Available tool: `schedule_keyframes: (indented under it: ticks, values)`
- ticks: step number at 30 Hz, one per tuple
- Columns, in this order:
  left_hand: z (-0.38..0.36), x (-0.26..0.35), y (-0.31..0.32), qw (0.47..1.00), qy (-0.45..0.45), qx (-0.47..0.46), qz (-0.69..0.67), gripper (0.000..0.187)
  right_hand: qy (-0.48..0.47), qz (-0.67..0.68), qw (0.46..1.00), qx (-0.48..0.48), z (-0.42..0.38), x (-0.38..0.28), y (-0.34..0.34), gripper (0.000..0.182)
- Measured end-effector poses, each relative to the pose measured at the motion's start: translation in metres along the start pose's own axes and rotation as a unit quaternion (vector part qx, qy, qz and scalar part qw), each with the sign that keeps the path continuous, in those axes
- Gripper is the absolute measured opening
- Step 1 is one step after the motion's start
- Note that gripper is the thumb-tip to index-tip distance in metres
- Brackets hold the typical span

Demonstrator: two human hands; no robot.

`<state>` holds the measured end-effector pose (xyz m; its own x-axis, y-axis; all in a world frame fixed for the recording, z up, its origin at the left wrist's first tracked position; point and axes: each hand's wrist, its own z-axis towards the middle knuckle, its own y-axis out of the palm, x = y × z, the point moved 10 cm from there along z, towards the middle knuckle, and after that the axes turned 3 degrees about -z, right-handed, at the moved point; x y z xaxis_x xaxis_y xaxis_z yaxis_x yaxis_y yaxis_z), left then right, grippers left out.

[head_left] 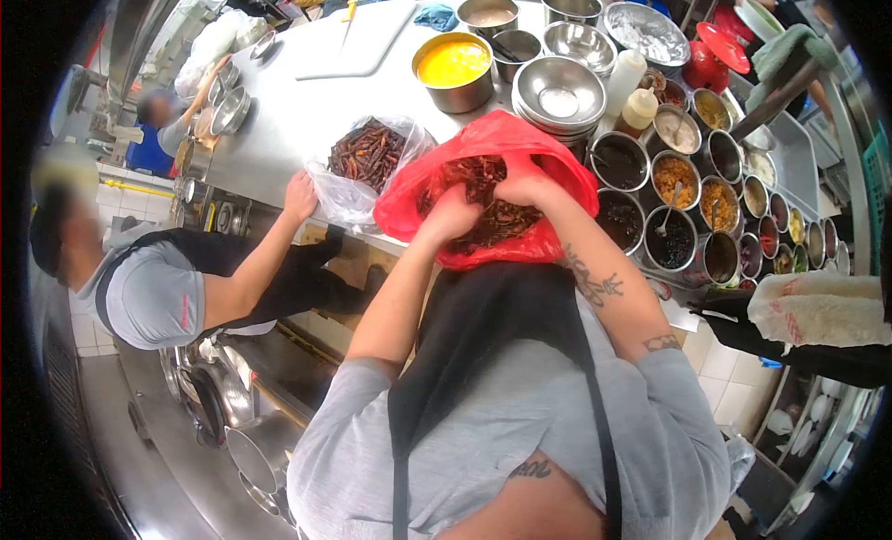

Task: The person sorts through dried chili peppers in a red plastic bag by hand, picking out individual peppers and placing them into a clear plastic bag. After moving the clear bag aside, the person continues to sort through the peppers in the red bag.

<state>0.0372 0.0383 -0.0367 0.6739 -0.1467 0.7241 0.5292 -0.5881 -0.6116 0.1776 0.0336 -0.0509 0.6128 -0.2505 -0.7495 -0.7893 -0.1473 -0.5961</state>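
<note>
Both of my hands reach into a red plastic bag (pixel 576 173) of dark dried chillies (pixel 497 226) at the table's front edge. My left hand (pixel 452 213) is at the left side of the opening, its fingers down among the chillies. On the right, my right hand (pixel 523 184) dips into the same pile, fingertips buried. What the fingers of either hand hold is hidden. Just left of the red bag stands a clear plastic bag (pixel 332 189) with more dried chillies (pixel 368 154) in it.
A co-worker (pixel 153 294) stands at the left, one hand beside the clear bag. Behind are a pot of yellow liquid (pixel 455 64), stacked steel bowls (pixel 560 92) and a white cutting board (pixel 358 43). Sauce bottles (pixel 637 111) and several ingredient containers (pixel 675 180) fill the right.
</note>
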Motion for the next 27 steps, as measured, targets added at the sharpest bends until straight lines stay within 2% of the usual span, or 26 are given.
schedule_keyframes:
  ticks: [1,4,5,6,8,10,14,15,17,19,22,23,27]
  values:
    - [0.000,-0.002,0.003,0.999,0.011,0.001,-0.049,0.043,-0.022,0.081,0.996,-0.002,-0.019,-0.016,-0.016,0.064]
    - [0.008,0.002,0.001,0.987,0.050,-0.005,-0.156,0.041,0.041,0.193,0.980,-0.026,-0.041,-0.014,-0.036,0.051]
    - [0.004,0.006,-0.005,0.984,0.056,-0.013,-0.168,0.039,0.119,0.104,0.986,-0.043,-0.055,-0.009,-0.051,0.039]
    - [-0.002,0.014,-0.014,0.982,0.062,-0.020,-0.179,0.036,0.106,0.064,0.992,-0.015,-0.061,-0.016,-0.068,0.035]
    - [-0.008,0.019,-0.038,0.996,0.065,0.030,-0.044,0.036,0.075,-0.048,0.995,0.037,-0.056,-0.021,-0.083,0.030]
    - [-0.005,0.014,-0.055,0.996,0.060,0.060,0.035,0.036,0.086,-0.063,0.992,0.067,-0.056,-0.023,-0.094,0.030]
    - [0.002,0.016,-0.080,0.988,0.099,0.116,0.018,0.036,0.086,-0.064,0.989,0.104,-0.055,-0.031,-0.106,0.030]
    - [0.000,0.018,-0.080,0.995,0.040,0.092,-0.024,0.033,0.062,-0.044,0.990,0.116,-0.053,-0.033,-0.106,0.031]
    - [-0.001,0.033,-0.076,0.998,0.026,0.060,0.016,0.030,0.011,-0.004,0.990,0.138,-0.043,-0.034,-0.103,0.033]
    - [0.001,0.038,-0.066,0.999,-0.010,0.028,0.038,0.029,0.000,0.018,0.990,0.142,-0.035,-0.030,-0.098,0.034]
    - [0.015,0.035,-0.033,0.995,0.049,0.020,0.088,0.031,-0.001,0.043,0.991,0.127,-0.037,-0.030,-0.080,0.033]
    - [0.019,0.029,-0.023,0.991,0.044,0.013,0.127,0.031,0.000,0.049,0.991,0.122,-0.039,-0.031,-0.075,0.032]
    - [0.017,0.023,-0.012,0.998,0.048,-0.037,0.010,0.026,-0.054,0.052,0.988,0.136,-0.047,-0.035,-0.064,0.030]
